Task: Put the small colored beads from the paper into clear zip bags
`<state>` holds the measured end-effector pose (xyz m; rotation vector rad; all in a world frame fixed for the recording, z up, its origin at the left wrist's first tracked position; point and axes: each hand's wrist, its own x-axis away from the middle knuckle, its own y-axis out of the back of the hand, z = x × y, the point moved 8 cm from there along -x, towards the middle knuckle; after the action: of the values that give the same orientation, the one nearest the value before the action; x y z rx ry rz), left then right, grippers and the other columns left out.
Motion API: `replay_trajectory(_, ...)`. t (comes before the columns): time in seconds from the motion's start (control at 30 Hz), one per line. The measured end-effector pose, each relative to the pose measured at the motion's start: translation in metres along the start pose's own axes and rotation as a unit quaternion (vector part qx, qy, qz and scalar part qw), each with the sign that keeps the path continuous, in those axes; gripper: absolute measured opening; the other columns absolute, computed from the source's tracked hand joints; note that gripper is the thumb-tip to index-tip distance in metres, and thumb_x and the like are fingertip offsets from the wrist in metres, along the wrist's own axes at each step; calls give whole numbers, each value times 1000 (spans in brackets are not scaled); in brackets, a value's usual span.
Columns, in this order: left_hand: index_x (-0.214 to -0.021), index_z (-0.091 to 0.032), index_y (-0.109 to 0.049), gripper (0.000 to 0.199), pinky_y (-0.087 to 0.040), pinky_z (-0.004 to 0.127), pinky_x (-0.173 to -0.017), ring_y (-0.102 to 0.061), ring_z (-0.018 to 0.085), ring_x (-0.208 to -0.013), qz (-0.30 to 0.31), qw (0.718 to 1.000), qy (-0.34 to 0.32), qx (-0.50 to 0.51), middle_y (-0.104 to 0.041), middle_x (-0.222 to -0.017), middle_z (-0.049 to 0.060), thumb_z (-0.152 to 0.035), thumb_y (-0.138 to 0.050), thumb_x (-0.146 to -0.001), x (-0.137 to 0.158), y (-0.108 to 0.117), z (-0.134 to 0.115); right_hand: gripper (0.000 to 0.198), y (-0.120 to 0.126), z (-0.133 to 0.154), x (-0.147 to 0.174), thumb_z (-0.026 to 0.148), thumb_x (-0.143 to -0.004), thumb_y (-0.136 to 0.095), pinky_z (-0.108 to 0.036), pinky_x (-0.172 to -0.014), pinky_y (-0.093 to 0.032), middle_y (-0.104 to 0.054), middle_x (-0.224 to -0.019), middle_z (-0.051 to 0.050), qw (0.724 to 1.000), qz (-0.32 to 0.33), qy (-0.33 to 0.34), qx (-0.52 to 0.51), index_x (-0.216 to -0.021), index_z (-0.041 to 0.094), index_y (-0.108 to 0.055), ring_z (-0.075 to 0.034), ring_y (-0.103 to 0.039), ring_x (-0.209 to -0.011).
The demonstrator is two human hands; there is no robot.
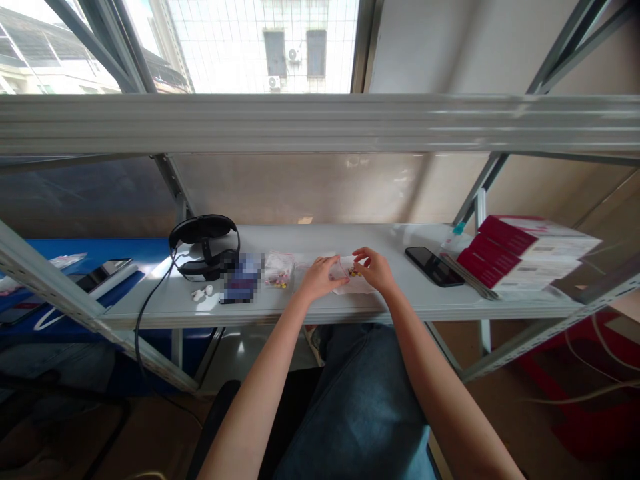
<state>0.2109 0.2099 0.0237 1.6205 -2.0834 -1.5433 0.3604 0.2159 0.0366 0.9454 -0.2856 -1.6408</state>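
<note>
Both hands are over the middle of the grey shelf, close together. My left hand [319,278] is closed, thumb and fingers at the edge of a small clear plastic bag [339,269]. My right hand [376,270] has its fingers curled inward in a pinch beside several small yellow and dark red pieces [353,272]; whether one is between the fingertips is too small to tell. A white sheet [357,287] lies under the hands. Left of my left hand lies another clear bag [279,270] with small coloured pieces in it.
A black headset [205,223] with a cable, white earbuds [202,293] and a blurred-out item [241,280] lie to the left. A black phone [434,265] and stacked red-and-white boxes [500,253] are at the right. A metal beam [320,123] crosses above the shelf.
</note>
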Motion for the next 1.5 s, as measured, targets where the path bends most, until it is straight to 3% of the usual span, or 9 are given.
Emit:
replay_trajectory(0.17, -124, -16, -46, 63, -40, 37, -93, -48, 23, -110, 0, 1000, 3, 3, -57, -117, 9, -47, -62, -71, 0, 0, 1, 27, 1, -12, 0, 18, -66, -54, -26, -58, -39, -66, -79, 0, 999, 4, -14, 33, -93, 22, -60, -11, -52, -57)
replay_trajectory(0.47, -124, -15, -46, 61, -40, 35, -94, -49, 22, -110, -3, 1000, -5, -8, -56, -118, 9, -42, -63, -72, 0, 0, -1, 37, -25, 8, 0, 11, -66, -51, -25, -69, -41, -68, -87, 0, 992, 89, 58, 70, -100, 22, -61, -15, -55, -74)
replay_trajectory(0.73, -124, -18, -46, 61, -40, 36, -94, -49, 23, -110, 1, 1000, 2, -12, -56, -118, 9, -45, -62, -72, 0, 1, -1, 36, -30, 6, 1, 15, -68, -51, -25, -73, -41, -68, -81, -1, 987, 112, 62, 95, -102, 21, -61, -14, -57, -72)
replay_trajectory(1.1, -124, -17, -46, 61, -40, 36, -94, -49, 23, -111, -1, 1000, 2, -4, -56, -117, 9, -43, -63, -71, 0, 1, -2, 36, -25, 2, -1, 14, -62, -53, -24, -63, -42, -64, -76, 0, 995, 95, 40, 1, -97, 21, -61, -13, -55, -64)
replay_trajectory(1.37, -124, -16, -46, 62, -40, 36, -94, -48, 23, -111, 3, 1000, 7, 2, -56, -118, 9, -42, -65, -70, -1, 1, -1, 28, -6, 2, -3, 24, -65, -58, -25, -58, -43, -64, -76, 0, 995, -3, -9, -100, -93, 19, -59, -11, -53, -58)
replay_trajectory(1.5, -123, -15, -47, 62, -40, 36, -93, -49, 23, -109, 1, 1000, 4, 1, -56, -118, 10, -41, -65, -70, -1, 1, -1, 28, -13, 13, -1, 27, -66, -59, -25, -59, -44, -64, -76, -1, 992, 21, 5, -126, -93, 19, -59, -11, -53, -59)
